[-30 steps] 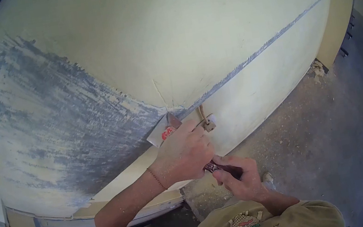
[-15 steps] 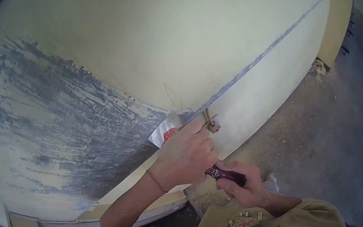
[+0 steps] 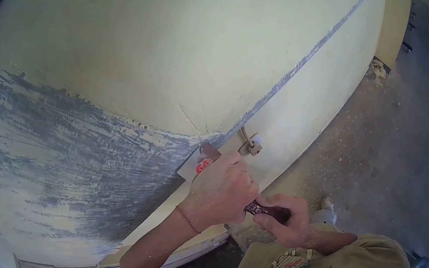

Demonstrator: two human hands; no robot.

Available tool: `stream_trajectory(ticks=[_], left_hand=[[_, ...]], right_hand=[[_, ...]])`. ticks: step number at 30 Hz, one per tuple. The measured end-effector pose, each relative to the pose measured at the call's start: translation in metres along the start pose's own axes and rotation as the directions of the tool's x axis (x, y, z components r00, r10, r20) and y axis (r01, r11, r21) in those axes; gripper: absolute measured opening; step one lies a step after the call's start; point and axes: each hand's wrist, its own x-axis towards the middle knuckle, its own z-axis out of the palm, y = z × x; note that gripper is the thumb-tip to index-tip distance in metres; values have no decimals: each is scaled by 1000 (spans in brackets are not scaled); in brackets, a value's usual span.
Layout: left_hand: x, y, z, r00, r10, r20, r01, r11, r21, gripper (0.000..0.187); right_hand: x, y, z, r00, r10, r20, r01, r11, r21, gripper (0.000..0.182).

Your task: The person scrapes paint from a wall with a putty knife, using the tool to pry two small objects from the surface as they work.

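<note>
My left hand [image 3: 222,190], a bracelet on its wrist, is wrapped round the front of a scraper. The right hand [image 3: 287,220] grips the rear of the scraper's dark red handle [image 3: 252,208]. A flat metal scraper blade [image 3: 190,167] with a red mark sticks out past my left hand, over the lower edge of the scraped patch. That patch [image 3: 90,146] shows grey through streaks of cream paint on a large painted surface [image 3: 201,42]. Whether the blade's edge touches the surface is hard to tell. Just right of my left fingers hangs a padlock [image 3: 253,146].
A grey line [image 3: 298,67] runs diagonally up to the right across the paint. Paint flakes [image 3: 339,160] are scattered on the concrete floor [image 3: 394,163]. Below the surface at left is a pale ledge [image 3: 145,267]. A shoe [image 3: 327,203] shows behind my right hand.
The scraper and both hands have drawn back slightly from the corner where the grey line meets the patch. More of the padlock's surroundings shows. The view has shifted a little.
</note>
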Motion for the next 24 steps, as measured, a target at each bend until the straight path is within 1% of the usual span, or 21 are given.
stream_trajectory(ticks=[2,3,4,5,6,7,8,9,10,11,12,13,14,15,18,19,20,23,24], left_hand=[[-3,-3,-15,999,-22,-24,22,1000,-2,20],[-7,-5,-20,998,-44,-42,44,999,-3,19],[-8,-9,-20,997,-55,-48,55,998,3,19],[-9,-9,-17,994,-47,-103,46,999,-5,18],[-9,-6,-14,988,-31,-150,29,999,-14,18],[-8,-3,-14,989,-34,-142,30,999,-26,18],[-7,0,-15,991,-70,-115,66,997,-38,17],[-7,1,-17,990,-103,-93,100,994,-35,17],[-7,2,-16,990,-99,-96,98,995,-19,17],[-6,3,-11,990,-87,-113,83,996,-42,17],[-5,5,-8,989,-77,-129,68,995,-71,17],[-4,6,-8,989,-74,-131,66,996,-67,17],[-4,6,-8,992,-76,-101,71,996,-60,16],[-4,5,-8,994,-80,-69,76,996,-54,16],[-6,5,-13,995,-68,-74,61,993,-98,15],[-5,5,-10,995,-71,-71,63,991,-116,15],[-4,5,-7,992,-81,-98,72,993,-89,15],[2,9,4,983,-113,-147,111,994,-22,15],[2,8,5,976,-129,-177,136,990,29,16]], right_hand=[[8,2,2,994,-110,-12,110,993,-47,29],[6,0,5,995,-103,-9,102,994,-42,29],[8,-7,6,997,-72,-14,71,997,-25,30],[5,-12,4,1000,-21,-17,21,1000,-10,30],[4,-12,3,1000,-5,-14,5,1000,-9,30],[6,-12,2,1000,-12,-23,13,999,38,31],[5,-11,3,999,-22,-33,25,996,89,31],[1,-14,3,999,-26,-36,29,995,97,31],[-1,-19,1,1000,16,-20,-14,995,97,31],[-2,-23,-1,998,56,-4,-55,994,94,31],[-3,-24,-2,999,46,-6,-45,995,92,31],[-5,-24,-2,993,117,-6,-115,984,137,31],[-7,-24,-1,982,188,-3,-184,966,182,32],[-8,-26,0,983,185,-6,-180,966,184,32],[-6,-31,-2,976,216,16,-216,965,147,30],[-6,-31,-2,990,143,-5,-142,986,81,29],[-7,-32,-3,997,72,-21,-72,997,19,28],[6,-12,-16,997,78,-13,-78,997,-12,26],[5,-12,-17,995,97,2,-97,995,22,28]])
